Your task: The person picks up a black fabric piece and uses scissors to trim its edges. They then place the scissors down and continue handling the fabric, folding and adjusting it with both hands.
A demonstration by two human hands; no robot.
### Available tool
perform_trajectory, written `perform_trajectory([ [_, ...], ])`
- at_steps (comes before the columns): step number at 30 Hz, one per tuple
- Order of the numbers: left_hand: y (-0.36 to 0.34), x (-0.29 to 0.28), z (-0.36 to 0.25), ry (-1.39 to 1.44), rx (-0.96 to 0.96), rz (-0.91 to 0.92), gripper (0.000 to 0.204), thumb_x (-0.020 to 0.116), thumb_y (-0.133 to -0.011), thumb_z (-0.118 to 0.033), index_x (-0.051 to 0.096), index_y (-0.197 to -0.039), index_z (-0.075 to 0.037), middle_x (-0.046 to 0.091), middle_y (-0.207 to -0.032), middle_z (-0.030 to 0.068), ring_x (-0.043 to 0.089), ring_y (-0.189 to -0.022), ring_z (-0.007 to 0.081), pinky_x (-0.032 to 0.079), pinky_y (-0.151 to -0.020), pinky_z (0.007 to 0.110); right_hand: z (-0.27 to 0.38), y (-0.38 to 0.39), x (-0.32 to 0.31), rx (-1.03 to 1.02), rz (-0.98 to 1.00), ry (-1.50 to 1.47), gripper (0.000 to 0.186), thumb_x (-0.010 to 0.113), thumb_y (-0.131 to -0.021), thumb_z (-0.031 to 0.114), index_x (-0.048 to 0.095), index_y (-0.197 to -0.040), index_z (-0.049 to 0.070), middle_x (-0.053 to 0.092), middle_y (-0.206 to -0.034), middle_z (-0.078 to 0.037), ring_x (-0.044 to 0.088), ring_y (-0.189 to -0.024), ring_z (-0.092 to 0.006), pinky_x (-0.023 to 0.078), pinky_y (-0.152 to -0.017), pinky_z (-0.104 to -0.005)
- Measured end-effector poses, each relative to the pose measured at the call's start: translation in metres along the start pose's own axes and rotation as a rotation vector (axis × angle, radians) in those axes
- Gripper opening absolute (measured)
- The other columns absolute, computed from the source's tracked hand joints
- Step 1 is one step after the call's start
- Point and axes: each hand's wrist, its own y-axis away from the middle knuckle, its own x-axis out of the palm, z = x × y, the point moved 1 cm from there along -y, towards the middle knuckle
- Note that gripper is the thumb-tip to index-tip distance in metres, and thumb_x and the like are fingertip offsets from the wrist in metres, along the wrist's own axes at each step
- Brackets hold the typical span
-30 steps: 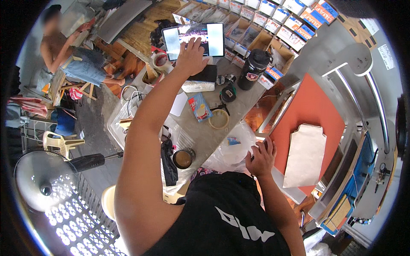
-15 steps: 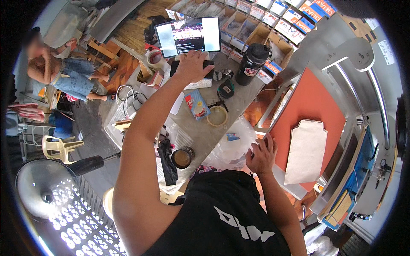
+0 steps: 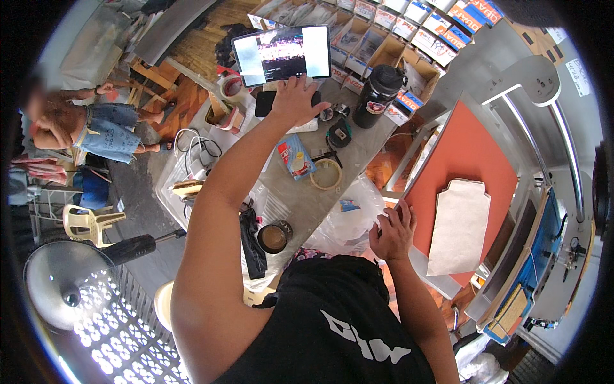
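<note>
My left hand (image 3: 294, 104) reaches out over the table, fingers spread, with its fingertips at the lower edge of a propped-up tablet (image 3: 284, 54) whose screen is lit. A dark phone (image 3: 264, 104) lies partly behind that hand. My right hand (image 3: 393, 232) rests at the near left edge of a red padded board (image 3: 464, 147), its fingers loosely bent and apart. On the board lies a stack of pale, shirt-shaped cut pieces (image 3: 457, 227), just right of my right hand. Whether my right fingers press on the board's edge is hard to see.
The table (image 3: 281, 192) holds a black bottle (image 3: 377, 96), a tape measure (image 3: 338, 133), a tape roll (image 3: 327, 174), a blue packet (image 3: 296, 157) and a cup of brown drink (image 3: 274, 237). Boxes (image 3: 441, 41) line the back. A fan (image 3: 70, 285) and another person (image 3: 96, 121) are at left.
My left hand has shifted slightly right along the tablet's lower edge, uncovering more of the phone. The screen picture has changed. The person at left has moved an arm. My right hand stays almost still.
</note>
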Motion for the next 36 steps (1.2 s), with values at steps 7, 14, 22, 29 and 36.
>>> perform_trajectory([
  [7,0.000,0.000,-0.001,-0.001,0.007,-0.012,0.079,0.036,-0.099,-0.072,0.040,-0.157,-0.017,0.035,-0.160,0.0209,0.032,-0.147,0.0390,0.025,-0.118,0.058,-0.001,0.000,0.001,-0.010,-0.013,0.017,0.022,0.069,-0.075,0.024,0.073,-0.090,0.009,0.063,-0.116,-0.008,0.041,-0.138,-0.0374,0.023,-0.119,-0.0574],
  [14,0.000,-0.002,-0.003,-0.006,-0.007,-0.012,0.079,0.036,-0.099,-0.071,0.041,-0.156,-0.017,0.037,-0.158,0.0213,0.033,-0.146,0.0377,0.025,-0.117,0.057,-0.001,-0.001,0.001,-0.005,-0.018,0.014,0.021,0.068,-0.075,0.024,0.073,-0.089,0.009,0.063,-0.115,-0.008,0.043,-0.136,-0.0385,0.025,-0.118,-0.0591],
  [22,-0.007,0.007,0.009,-0.040,-0.036,-0.352,0.079,0.039,-0.098,-0.072,0.055,-0.142,-0.009,0.035,-0.159,0.0224,0.030,-0.148,0.0389,0.024,-0.116,0.065,0.000,-0.001,0.001,0.000,-0.030,0.006,0.021,0.068,-0.074,0.023,0.072,-0.088,0.008,0.064,-0.115,-0.008,0.044,-0.136,-0.0385,0.026,-0.116,-0.0594],
  [29,-0.020,0.003,0.020,-0.030,-0.087,-0.354,0.077,0.044,-0.098,-0.069,0.060,-0.130,-0.001,0.035,-0.160,0.0191,0.029,-0.150,0.0360,0.024,-0.115,0.067,0.001,-0.002,0.000,0.003,-0.025,-0.002,0.020,0.068,-0.073,0.022,0.072,-0.088,0.009,0.064,-0.114,-0.008,0.044,-0.136,-0.0380,0.028,-0.115,-0.0586],
  [36,0.000,0.012,0.006,-0.012,-0.030,-0.226,0.078,0.043,-0.098,-0.070,0.059,-0.132,-0.002,0.052,-0.144,0.0165,0.044,-0.136,0.0324,0.033,-0.107,0.061,0.000,-0.002,0.000,0.014,-0.017,-0.013,0.020,0.070,-0.073,0.021,0.073,-0.089,0.009,0.064,-0.116,-0.008,0.045,-0.135,-0.0392,0.028,-0.116,-0.0584],
])
